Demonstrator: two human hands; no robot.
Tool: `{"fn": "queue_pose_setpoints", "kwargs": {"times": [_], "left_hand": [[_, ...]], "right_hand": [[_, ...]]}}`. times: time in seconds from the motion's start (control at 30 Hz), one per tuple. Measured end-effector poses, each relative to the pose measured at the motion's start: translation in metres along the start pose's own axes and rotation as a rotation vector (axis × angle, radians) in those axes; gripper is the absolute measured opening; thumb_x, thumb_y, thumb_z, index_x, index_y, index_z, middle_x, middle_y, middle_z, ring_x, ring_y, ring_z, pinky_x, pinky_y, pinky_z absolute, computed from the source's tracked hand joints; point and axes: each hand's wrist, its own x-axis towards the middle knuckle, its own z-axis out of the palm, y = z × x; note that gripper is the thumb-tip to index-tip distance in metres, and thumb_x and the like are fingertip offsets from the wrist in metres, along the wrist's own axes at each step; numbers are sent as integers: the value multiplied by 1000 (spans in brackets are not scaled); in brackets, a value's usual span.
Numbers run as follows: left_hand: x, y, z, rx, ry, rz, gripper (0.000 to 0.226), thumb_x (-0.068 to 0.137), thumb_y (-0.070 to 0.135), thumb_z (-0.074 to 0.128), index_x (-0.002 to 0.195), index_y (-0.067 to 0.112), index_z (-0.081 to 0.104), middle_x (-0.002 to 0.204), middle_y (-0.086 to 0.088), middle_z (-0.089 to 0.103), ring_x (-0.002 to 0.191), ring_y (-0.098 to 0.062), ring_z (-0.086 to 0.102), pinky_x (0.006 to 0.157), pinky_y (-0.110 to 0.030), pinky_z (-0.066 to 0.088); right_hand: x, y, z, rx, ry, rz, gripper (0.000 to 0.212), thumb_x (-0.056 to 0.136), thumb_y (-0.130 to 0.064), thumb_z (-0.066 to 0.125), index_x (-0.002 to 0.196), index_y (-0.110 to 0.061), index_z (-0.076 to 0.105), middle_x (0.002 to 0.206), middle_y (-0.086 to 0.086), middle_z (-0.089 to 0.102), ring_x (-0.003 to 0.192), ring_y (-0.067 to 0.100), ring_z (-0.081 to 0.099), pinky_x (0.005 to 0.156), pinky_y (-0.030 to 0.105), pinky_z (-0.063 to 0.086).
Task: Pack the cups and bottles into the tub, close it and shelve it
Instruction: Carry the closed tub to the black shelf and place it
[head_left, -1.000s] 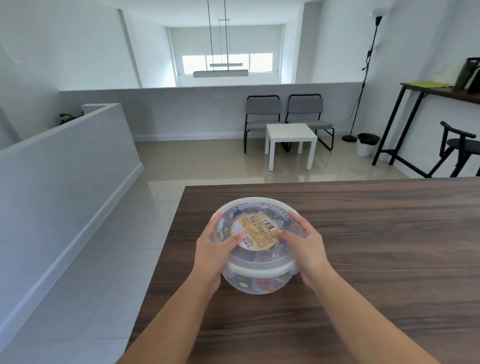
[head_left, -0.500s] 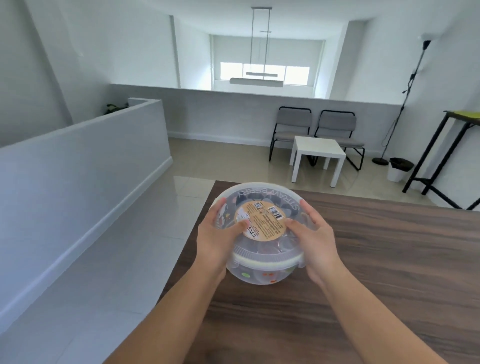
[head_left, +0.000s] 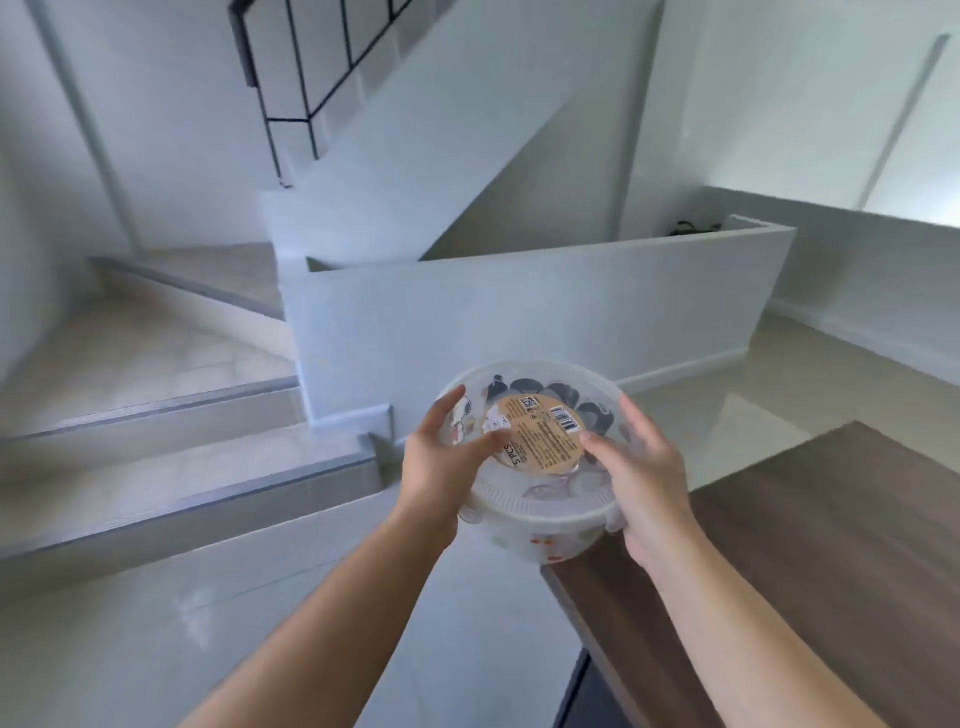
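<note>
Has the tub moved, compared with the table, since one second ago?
Yes. The tub, held between the left hand and the right hand, was over the table; now it hangs past the table's left corner, mostly over the floor.

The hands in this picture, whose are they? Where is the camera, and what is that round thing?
There is no robot here. A person wears a camera on their head, so you see just what they see when they look down at their own two bare arms. The left hand and the right hand grip a round see-through plastic tub, one on each side. Its lid is on, with a brown round label on top. Through the plastic you can make out dark shapes packed inside, but they are too blurry to name. The tub is up in the air, just past the corner of a brown wooden table, and nothing else shows on the bit of table in view. Behind are a shiny tiled floor, steps and a low white wall.
</note>
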Motion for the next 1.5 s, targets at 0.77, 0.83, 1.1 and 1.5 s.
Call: {"fn": "queue_pose_setpoints", "kwargs": {"times": [0.77, 0.83, 1.1, 1.5], "left_hand": [[-126, 16, -535, 105, 1024, 53, 68, 54, 35, 85, 113, 51, 56, 123, 5, 60, 114, -16, 56, 97, -44, 47], [-133, 8, -551, 87, 1082, 40, 67, 57, 31, 86, 115, 49, 56, 124, 6, 59, 116, -15, 55, 98, -43, 47], [-172, -29, -587, 100, 1442, 5, 68, 62, 36, 83, 120, 50, 51, 122, 31, 52, 110, 18, 46, 91, -15, 43], [-244, -118, -677, -19, 1702, -62, 72, 71, 15, 78, 134, 27, 46, 134, 12, 53, 117, 2, 51, 93, -18, 46]], "right_hand": [[-225, 164, 524, -103, -1014, 104, 68, 74, -19, 77, 134, -33, 48, 135, -17, 49, 124, -1, 45, 105, 24, 34], [-235, 179, 547, -99, -1097, 131, 67, 74, -19, 77, 133, -34, 48, 138, -15, 49, 125, -1, 46, 108, 28, 36], [-286, 237, 618, -112, -1519, 296, 70, 65, -34, 78, 128, -44, 49, 136, -20, 51, 125, 1, 48, 108, 39, 40], [-407, 338, 671, -220, -1798, 340, 69, 74, -21, 78, 134, -33, 47, 131, -19, 52, 125, -1, 47, 112, 37, 35]]}}
